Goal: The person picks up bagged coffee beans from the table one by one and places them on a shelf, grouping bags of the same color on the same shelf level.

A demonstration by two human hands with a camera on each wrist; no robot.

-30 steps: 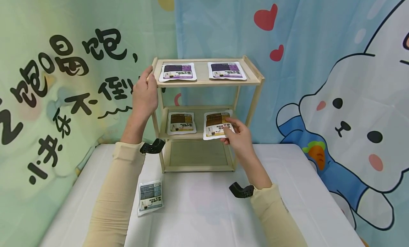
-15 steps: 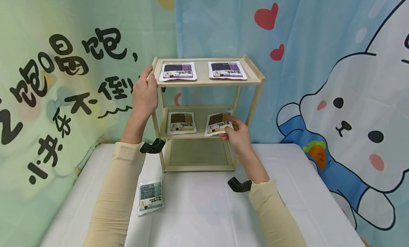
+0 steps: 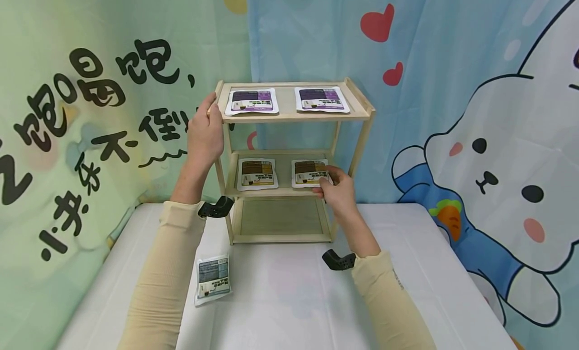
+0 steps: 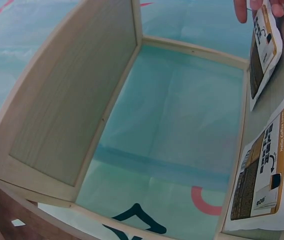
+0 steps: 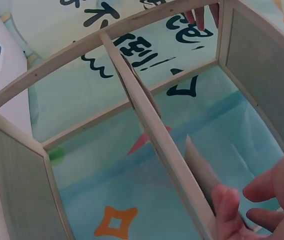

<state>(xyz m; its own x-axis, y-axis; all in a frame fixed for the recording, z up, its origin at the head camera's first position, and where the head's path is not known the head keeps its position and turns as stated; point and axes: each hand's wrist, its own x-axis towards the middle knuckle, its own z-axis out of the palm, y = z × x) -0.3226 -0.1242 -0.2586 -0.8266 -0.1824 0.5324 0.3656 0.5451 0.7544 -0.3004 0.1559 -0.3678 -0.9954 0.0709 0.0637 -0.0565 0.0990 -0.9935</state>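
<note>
In the head view my left hand (image 3: 205, 134) grips the upper left side of a small three-tier wooden rack (image 3: 289, 119). My right hand (image 3: 338, 191) is at the right edge of a brown-and-white coffee pouch (image 3: 307, 173), which lies on the middle shelf, thumb and fingers around its edge. To its left is a matching pouch (image 3: 256, 174). In the left wrist view fingertips overlap the top end of the far pouch (image 4: 267, 50). The right wrist view shows the pouch (image 5: 202, 162) edge-on beside the shelf's rail, with the right fingers spread around its near end.
Two purple-and-white pouches, a left one (image 3: 252, 102) and a right one (image 3: 321, 99), lie on the top shelf. A grey-green pouch (image 3: 212, 279) is on the white table (image 3: 280, 299), front left of the rack. The bottom shelf (image 3: 280, 220) sits lowest. Printed curtains (image 3: 298, 33) stand behind.
The right hand has lowered the coffee pouch back onto the middle shelf and straightened it; it was tilted over the front rail before. The left hand has stayed on the rack.
</note>
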